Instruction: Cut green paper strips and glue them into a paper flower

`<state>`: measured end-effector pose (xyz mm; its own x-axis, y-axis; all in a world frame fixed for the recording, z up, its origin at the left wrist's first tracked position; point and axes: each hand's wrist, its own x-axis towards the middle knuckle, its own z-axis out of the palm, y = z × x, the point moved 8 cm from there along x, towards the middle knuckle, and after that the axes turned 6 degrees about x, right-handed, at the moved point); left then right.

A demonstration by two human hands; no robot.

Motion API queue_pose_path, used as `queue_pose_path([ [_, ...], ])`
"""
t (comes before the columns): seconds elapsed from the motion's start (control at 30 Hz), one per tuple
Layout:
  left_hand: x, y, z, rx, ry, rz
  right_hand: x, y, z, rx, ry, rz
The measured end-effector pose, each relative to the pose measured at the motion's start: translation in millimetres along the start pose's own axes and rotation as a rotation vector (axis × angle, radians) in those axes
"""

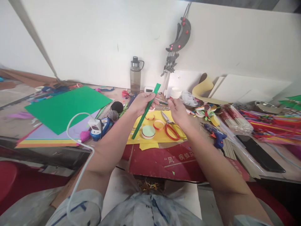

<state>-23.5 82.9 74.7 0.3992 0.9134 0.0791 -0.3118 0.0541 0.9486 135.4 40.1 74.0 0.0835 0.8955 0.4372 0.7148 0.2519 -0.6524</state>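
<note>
This seems to me a handicraft workshop, because the bench (293, 172) carries a green sheet (68, 110), scissors (170, 123), a blue glue gun (219, 138), balls of yarn (113, 115) and a heap of colourful fuzzy stems (277, 122), and a dark ornament (182, 39) hangs on the wall (82, 40).

On the red board (148, 163), Chinese characters (180, 156) are printed in white; “风”疾如 can be read, the first character being enclosed in quotation marks. The next character is partly covered by the right forearm (211, 160) and cannot be made out with certainty. A pale line (178, 164) is printed beneath.
</note>
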Motion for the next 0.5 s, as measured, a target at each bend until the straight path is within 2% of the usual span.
queue_pose_path([
  [0.07,-4.1,-0.8,10.0,0.055,-0.035,0.018,1.6,-12.9,0.1,0.361,0.046,-0.100],
  [0.17,-10.3,0.5,26.0,0.181,-0.112,0.093,1.7,-22.1,10.2,0.666,0.009,-0.088],
  [0.23,-13.6,-1.9,35.7,0.288,-0.176,0.111,1.4,-19.0,9.6,0.759,0.091,-0.066],
  [0.33,-17.1,-10.5,45.5,0.392,-0.258,0.063,0.3,-3.0,0.8,0.862,0.259,-0.067],
  [0.5,-18.7,-25.2,49.1,0.427,-0.289,-0.031,3.3,25.7,-6.5,0.978,0.331,-0.039],
])
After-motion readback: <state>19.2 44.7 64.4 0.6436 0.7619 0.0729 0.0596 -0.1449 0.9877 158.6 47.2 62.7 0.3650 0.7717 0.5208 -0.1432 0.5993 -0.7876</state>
